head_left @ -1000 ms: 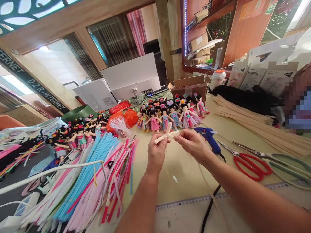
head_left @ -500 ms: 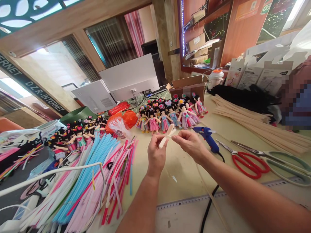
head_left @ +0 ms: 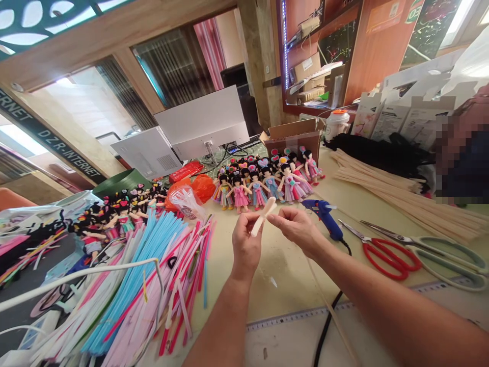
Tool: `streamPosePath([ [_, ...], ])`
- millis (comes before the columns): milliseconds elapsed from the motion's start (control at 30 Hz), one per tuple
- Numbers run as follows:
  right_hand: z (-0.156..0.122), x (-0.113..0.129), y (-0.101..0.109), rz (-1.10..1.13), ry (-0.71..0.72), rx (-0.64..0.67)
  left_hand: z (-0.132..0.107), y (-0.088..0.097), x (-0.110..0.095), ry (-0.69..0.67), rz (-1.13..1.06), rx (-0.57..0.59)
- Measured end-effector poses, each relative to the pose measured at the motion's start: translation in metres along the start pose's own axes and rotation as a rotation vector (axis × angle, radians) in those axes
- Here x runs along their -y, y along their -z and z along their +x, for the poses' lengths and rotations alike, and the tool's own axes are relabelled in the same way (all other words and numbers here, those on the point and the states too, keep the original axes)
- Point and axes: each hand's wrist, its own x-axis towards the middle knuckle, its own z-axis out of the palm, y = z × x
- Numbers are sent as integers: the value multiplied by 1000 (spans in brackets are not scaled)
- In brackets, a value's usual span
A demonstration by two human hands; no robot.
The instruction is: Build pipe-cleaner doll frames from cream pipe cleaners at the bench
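A cream pipe cleaner (head_left: 263, 219), bent into a small looped bundle, is held above the table between both hands. My left hand (head_left: 246, 244) is closed round its lower side, pinching it between thumb and fingers. At its middle, my right hand (head_left: 294, 224) pinches the same piece with thumb and forefinger. A long cream strand (head_left: 324, 298) runs down the table under my right forearm; whether it joins the held piece is hidden. Finished pipe-cleaner dolls (head_left: 263, 183) stand just beyond the hands. To the right of my right hand lies a blue glue gun (head_left: 324, 216).
Red-handled scissors (head_left: 391, 257) and green-handled scissors (head_left: 454, 255) lie at right, near cream pipe cleaners (head_left: 405, 199). Coloured pipe cleaners (head_left: 133, 285) cover the left side, with a white cable (head_left: 76, 278) across them. A black cord (head_left: 328, 326) and a ruler (head_left: 298, 316) are in front.
The ends of the cream pipe cleaner that stuck out crosswise now lie closer along the bundle. Both hands keep their grip in nearly the same place.
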Motion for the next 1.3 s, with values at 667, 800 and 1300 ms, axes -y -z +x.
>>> streamPosePath([
  [667, -4, 1, -1, 141, -100, 138, -1, 4, 7, -324, 330, -27],
  [800, -4, -1, -1, 139, -104, 146, -2, 6, 7, -384, 390, -21],
  [1300, -3, -1, -1, 127, -134, 109, -2, 9, 8, -528, 606, -58],
])
